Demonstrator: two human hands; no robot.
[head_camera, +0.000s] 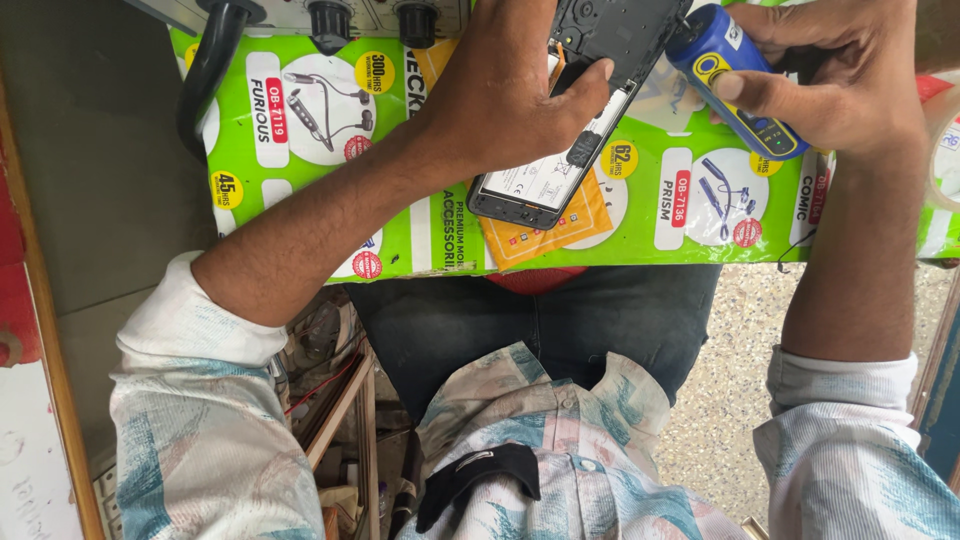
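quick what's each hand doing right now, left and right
Left hand: closed on the opened phone, thumb pressed on its exposed inside.
Right hand: closed around a blue and yellow electric screwdriver, tip at the phone's top edge.

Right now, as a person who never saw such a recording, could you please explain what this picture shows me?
The picture comes from a camera worn on a person's head, looking down at their own bare hands. The left hand steadies an opened phone with its back cover removed, its fingers pressing on the inside. The right hand grips a blue tool with yellow marks, its tip at the phone's upper end. The phone lies on a green printed sheet with an orange card beneath it. Below are the person's shirt and dark trousers.
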